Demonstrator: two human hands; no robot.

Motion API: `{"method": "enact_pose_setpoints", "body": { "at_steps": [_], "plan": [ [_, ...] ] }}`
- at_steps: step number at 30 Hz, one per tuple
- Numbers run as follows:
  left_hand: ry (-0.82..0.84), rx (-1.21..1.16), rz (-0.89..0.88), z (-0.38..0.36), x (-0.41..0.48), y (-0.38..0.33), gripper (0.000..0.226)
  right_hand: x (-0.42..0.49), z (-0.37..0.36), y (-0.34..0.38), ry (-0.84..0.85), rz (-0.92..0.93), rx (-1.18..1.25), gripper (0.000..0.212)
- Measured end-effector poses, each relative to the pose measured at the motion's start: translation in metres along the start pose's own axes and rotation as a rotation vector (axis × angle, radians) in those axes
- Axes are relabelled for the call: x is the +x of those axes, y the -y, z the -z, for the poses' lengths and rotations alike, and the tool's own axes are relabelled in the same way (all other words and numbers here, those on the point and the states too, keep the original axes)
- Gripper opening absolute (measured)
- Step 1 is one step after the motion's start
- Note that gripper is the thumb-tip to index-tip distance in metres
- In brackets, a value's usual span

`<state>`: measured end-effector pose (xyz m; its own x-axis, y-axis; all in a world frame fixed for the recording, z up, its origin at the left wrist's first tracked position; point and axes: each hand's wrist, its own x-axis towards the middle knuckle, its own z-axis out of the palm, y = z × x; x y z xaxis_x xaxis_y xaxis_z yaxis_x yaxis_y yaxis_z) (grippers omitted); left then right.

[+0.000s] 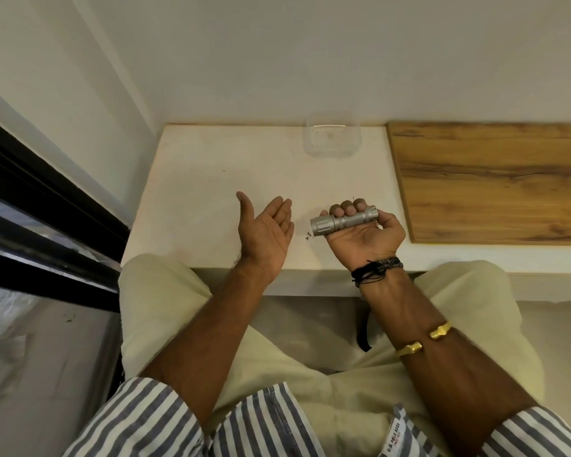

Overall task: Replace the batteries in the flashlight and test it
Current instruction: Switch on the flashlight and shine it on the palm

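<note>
— Striped shirt (261, 420) is nearest, at six o'clock. And the hands?
— Right hand (365, 237) curls its fingers around the silver flashlight (338, 223), over the white table (211, 166), lens toward nine o'clock. Left hand (266, 232), at its nine o'clock, is spread, palm up.

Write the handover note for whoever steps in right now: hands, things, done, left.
Left hand: open, palm up, holding nothing, above the white table.
Right hand: grips the silver flashlight, head pointing toward the left hand.
Clear tub sits at the table's far edge. No loose batteries in view.
Done: flashlight looks closed up; battery swap cannot be confirmed.
Left: check the swap, switch it on to test.
</note>
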<state>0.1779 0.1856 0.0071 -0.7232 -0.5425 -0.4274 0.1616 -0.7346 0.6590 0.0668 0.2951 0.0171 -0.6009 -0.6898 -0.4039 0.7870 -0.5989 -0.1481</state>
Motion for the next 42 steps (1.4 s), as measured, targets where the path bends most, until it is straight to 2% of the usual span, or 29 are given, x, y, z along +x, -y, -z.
{"method": "enact_pose_setpoints", "body": {
  "at_steps": [8, 22, 28, 34, 39, 42],
  "plan": [
    [0.025, -0.093, 0.035, 0.002, 0.0027, -0.0076, 0.101, -0.0034, -0.0051, -0.0011, 0.05, -0.001, -0.012, 0.019],
    [0.015, 0.018, -0.018, 0.0024, 0.001, -0.0036, 0.099, -0.0059, -0.0066, 0.0012, 0.014, 0.009, -0.005, 0.017],
    [0.028, 0.027, -0.012, 0.0031, 0.0018, -0.0046, 0.1, -0.0065, -0.0055, 0.0005, 0.051, -0.028, -0.006, 0.018],
    [0.035, 0.003, 0.004, 0.0027, 0.0017, -0.0062, 0.101, -0.0054, -0.0053, 0.0004, 0.039, -0.018, -0.013, 0.017],
    [0.062, -0.053, 0.033, 0.0005, -0.0007, -0.0087, 0.101, -0.0055, -0.0026, 0.0035, 0.087, -0.059, -0.05, 0.024],
    [0.064, -0.06, 0.028, 0.0014, -0.0016, -0.0092, 0.101, -0.003, -0.0048, 0.0044, 0.084, -0.06, -0.142, 0.008]
  ]
}}
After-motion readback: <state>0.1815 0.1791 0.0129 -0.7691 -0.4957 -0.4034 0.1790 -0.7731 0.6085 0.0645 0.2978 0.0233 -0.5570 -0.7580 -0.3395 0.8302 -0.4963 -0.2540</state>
